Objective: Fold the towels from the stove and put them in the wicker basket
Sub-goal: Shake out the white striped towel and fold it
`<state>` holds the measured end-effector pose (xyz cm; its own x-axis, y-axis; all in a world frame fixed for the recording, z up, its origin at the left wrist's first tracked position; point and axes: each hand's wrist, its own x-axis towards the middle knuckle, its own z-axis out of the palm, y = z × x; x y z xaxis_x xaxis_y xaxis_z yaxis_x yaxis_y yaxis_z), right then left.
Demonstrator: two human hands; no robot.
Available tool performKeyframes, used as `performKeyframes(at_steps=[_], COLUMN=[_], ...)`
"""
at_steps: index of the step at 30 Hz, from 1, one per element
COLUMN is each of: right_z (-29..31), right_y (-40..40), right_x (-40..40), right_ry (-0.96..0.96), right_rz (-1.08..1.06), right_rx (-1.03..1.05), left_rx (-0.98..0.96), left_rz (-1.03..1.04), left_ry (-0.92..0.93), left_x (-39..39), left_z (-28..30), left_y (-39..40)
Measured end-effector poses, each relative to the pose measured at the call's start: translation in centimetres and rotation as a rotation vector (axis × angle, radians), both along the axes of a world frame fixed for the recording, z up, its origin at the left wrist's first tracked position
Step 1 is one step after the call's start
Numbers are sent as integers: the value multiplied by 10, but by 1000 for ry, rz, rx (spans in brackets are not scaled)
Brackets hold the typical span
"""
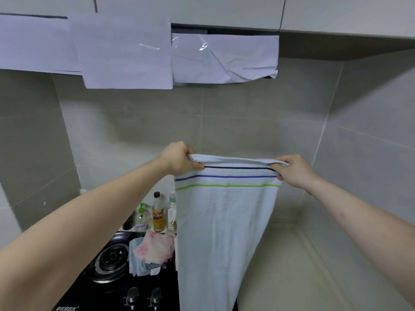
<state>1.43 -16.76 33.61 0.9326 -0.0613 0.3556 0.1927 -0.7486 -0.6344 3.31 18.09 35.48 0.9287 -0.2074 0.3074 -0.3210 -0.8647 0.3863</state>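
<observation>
My left hand (179, 158) and right hand (293, 170) each pinch a top corner of the pale blue striped terry towel (224, 232), hanging at six o'clock over the black gas stove (107, 272); crumpled pink and blue towels (150, 252) lie there at eight o'clock.

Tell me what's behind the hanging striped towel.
The striped towel hides the stove's right part. Left of it show bottles and a pink cloth; no basket visible.
</observation>
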Motion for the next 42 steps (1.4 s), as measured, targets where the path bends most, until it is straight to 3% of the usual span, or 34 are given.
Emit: performKeyframes(at_steps=[10, 19, 26, 31, 37, 42], right_z=[79, 55, -10, -61, -100, -149], right_y=[-65, -68, -65, -54, -41, -47], right_x=[51, 54, 1, -33, -79, -111], right_ry=[-506, -490, -354, -252, -151, 154], right_rz=[-6, 90, 176, 189, 248, 382], right_rx=[12, 81, 131, 140, 94, 39], left_rx=[-176, -334, -327, -332, -262, -217], left_rz=[214, 227, 146, 6, -147, -302], left_ry=[-370, -457, -264, 87, 348, 548], left_x=[32, 5, -71, -121, -166, -204], left_z=[86, 77, 28, -19, -63, -115], left_y=[-77, -82, -61, -40, -17, -13])
